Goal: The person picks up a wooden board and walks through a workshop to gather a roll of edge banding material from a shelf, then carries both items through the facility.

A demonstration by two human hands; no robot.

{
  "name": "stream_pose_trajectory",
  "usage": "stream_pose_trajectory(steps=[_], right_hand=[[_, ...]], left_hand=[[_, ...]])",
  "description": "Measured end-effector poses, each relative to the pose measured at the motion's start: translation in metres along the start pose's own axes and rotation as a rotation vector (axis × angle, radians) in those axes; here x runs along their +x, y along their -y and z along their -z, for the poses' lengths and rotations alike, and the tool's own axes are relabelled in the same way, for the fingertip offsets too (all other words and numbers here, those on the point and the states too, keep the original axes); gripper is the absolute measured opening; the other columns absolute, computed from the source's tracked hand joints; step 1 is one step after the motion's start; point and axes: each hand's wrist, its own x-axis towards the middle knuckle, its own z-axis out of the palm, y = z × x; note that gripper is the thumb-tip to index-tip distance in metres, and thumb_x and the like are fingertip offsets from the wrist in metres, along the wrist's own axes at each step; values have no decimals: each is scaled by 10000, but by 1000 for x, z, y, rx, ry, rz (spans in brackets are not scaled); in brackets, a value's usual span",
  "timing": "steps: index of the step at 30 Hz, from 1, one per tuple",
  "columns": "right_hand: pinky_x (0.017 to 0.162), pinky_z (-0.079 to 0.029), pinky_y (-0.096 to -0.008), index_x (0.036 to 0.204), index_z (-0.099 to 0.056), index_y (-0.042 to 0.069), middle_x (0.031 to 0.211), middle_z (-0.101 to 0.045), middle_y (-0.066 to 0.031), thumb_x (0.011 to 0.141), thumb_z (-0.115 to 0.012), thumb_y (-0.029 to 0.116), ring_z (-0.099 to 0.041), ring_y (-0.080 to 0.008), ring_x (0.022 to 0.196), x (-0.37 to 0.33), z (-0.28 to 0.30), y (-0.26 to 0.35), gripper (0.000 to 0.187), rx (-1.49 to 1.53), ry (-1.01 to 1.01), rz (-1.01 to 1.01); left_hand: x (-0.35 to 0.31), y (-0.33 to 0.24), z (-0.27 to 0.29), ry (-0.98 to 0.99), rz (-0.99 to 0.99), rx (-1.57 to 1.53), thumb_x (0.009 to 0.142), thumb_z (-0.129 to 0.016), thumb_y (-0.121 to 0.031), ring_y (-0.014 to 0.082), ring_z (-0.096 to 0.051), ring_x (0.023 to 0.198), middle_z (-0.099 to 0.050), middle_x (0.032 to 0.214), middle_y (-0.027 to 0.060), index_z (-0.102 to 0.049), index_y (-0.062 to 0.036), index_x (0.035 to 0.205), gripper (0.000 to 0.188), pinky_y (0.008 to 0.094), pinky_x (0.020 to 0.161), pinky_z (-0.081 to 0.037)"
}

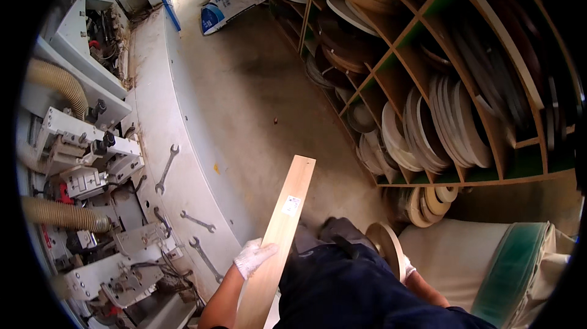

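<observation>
While bare floor (pixel 226 91) stretches toward twelve, wrenches (pixel 199 222) lie on the machine (pixel 156 94) at eight-to-nine, shelves (pixel 400 48) crowd two; left hand (pixel 252 258) grips board (pixel 278 231), right hand (pixel 409 268) holds ring (pixel 395 252).

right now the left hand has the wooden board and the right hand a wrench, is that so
No: the head view shows the right hand holding a pale round roll, not a wrench. The left hand has the wooden board.
</observation>
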Motion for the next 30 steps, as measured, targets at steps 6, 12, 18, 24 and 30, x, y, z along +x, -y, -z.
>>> stream_pose_trajectory(steps=[6,12,18,24,30], right_hand=[[682,-558,-333,1135,-674,-45,936,-714,-111,921,-613,159,-678,-228,781,49,-80,87,302,-152,155,-39],[629,-544,-333,1073,-692,-4,914,-707,-118,955,-578,262,-682,-208,754,108,-165,171,312,-346,336,10],[556,-507,-324,1067,-699,23,851,-696,-112,969,-521,310,-643,-201,650,135,-297,273,352,-418,-42,-197],[501,-496,-382,1087,-678,68,750,-667,-35,944,-477,599,-603,-183,551,183,-357,326,586,-360,175,-391],[1087,-337,-346,1360,-552,56,1366,-552,-208,899,-424,715,-502,-326,1283,181,-474,349,815,-1173,-10,-40]], left_hand=[[26,-18,50,-105,-78,113,855,-720,-368,183,-666,771,-699,883,127,-651,30,1061,453,361,680,-540],[30,-100,89,-214,-83,459,835,-712,-365,257,-679,799,-699,895,187,-655,44,1028,457,383,728,-528],[46,-166,126,-303,17,360,830,-712,-276,219,-663,809,-702,908,149,-665,35,1046,382,358,736,-525],[94,-208,162,-288,43,481,868,-677,-226,179,-649,813,-699,926,98,-654,35,1107,355,327,733,-526],[169,-191,217,-113,122,436,909,-613,-373,386,-641,1006,-671,1070,273,-620,89,1147,519,441,883,-483]])
